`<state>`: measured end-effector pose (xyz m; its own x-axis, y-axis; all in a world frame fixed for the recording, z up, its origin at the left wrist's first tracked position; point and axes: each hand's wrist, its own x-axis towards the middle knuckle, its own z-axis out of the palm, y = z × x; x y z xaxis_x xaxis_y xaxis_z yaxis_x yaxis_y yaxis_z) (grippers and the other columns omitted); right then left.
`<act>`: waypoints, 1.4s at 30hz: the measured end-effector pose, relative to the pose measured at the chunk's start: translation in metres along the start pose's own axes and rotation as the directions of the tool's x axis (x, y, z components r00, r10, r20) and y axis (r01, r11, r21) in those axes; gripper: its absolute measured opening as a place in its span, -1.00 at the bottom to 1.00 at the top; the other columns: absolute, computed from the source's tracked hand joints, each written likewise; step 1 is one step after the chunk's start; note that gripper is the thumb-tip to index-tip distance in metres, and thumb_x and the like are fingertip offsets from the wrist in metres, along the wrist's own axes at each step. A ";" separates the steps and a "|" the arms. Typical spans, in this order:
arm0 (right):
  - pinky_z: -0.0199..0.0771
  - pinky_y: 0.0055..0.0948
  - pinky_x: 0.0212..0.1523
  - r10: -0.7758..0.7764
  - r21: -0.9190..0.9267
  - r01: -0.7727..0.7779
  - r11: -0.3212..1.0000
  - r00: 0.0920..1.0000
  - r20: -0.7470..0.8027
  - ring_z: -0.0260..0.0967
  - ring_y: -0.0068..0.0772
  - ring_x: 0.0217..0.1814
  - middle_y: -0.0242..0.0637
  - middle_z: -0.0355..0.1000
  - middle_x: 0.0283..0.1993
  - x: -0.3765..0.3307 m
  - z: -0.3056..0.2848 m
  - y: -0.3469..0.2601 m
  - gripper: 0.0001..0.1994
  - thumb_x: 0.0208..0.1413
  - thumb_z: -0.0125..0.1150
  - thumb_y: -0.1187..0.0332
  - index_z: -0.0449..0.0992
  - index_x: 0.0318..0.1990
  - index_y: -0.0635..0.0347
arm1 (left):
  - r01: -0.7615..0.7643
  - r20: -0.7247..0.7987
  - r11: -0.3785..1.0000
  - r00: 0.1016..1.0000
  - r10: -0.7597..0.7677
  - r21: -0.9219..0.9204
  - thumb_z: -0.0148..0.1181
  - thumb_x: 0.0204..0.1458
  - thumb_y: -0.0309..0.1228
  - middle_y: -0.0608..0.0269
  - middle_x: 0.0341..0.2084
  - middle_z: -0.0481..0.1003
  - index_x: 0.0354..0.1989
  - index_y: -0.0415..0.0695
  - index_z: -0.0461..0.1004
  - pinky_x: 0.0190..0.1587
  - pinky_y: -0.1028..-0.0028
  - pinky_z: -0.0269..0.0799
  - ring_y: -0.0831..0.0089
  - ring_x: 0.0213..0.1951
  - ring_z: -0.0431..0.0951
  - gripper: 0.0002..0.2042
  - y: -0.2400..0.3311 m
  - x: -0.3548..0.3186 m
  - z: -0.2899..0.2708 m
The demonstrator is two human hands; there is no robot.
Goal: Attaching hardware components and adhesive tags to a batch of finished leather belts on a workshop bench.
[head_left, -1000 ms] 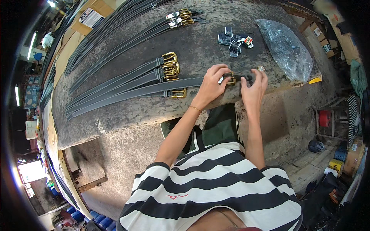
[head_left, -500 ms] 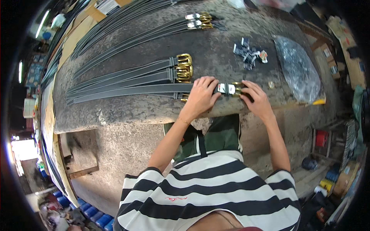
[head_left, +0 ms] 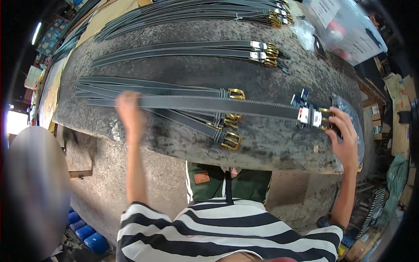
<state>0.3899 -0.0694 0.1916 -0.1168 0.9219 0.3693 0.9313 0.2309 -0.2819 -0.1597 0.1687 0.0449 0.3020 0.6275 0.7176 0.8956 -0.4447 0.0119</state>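
A dark grey belt with pale edge stitching stretches across the table between my hands. My right hand grips its gold buckle with thumb and fingers, beside a white tag on the strap. My left hand is on the strap toward its far-left end, blurred by motion, so its fingers are unclear. Under and around this strap lie several loose belts, their gold buckles near the middle of the table. Close to the right hand, small dark tags lie partly behind the held belt.
Farther back are tagged belts and a larger belt bundle. A clear plastic box stands at the back right. A clear plastic bag lies beside my right hand. Blue rolls sit low left; a blurred rounded shape fills the left edge.
My hands have moved apart, the left one leftward along the strap, the right one rightward with the buckle. The held belt has shifted right over the loose ones. The view has shifted too.
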 end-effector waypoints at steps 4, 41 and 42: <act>0.44 -0.20 0.22 0.069 0.179 -0.070 0.981 0.998 0.010 0.43 0.06 0.24 -0.13 0.46 0.24 0.079 0.071 0.045 -0.65 0.08 0.30 0.61 0.46 0.04 0.27 | 0.254 -0.020 0.774 0.954 -0.299 0.580 0.22 -0.06 -0.56 0.20 0.06 0.39 0.02 0.06 0.52 0.09 -0.01 0.34 0.05 0.09 0.38 -0.59 -0.210 0.040 -0.027; 0.34 -0.19 0.30 0.097 0.020 -0.102 0.995 0.980 0.172 0.36 -0.02 0.32 -0.13 0.42 0.26 0.187 0.202 0.104 -0.71 0.21 0.17 0.61 0.47 0.09 0.27 | 0.068 0.448 0.953 0.871 -0.201 0.297 0.12 -0.03 -0.62 0.06 0.10 0.50 0.19 -0.07 0.50 0.22 0.19 0.45 0.04 0.16 0.47 -0.48 -0.329 0.107 0.135; 0.33 -0.19 0.30 0.090 0.019 -0.095 0.995 0.980 0.177 0.36 -0.02 0.33 -0.13 0.42 0.26 0.190 0.206 0.102 -0.71 0.22 0.16 0.61 0.47 0.09 0.26 | 0.117 0.409 0.920 0.870 -0.276 0.374 0.14 -0.02 -0.60 0.09 0.10 0.49 0.21 -0.03 0.49 0.19 0.18 0.49 0.07 0.18 0.46 -0.47 -0.343 0.097 0.137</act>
<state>0.3913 0.1930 0.0508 -0.0918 0.9793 0.1803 0.9315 0.1485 -0.3322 -0.3930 0.4701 0.0151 0.1488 0.9300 0.3360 0.9814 -0.0971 -0.1657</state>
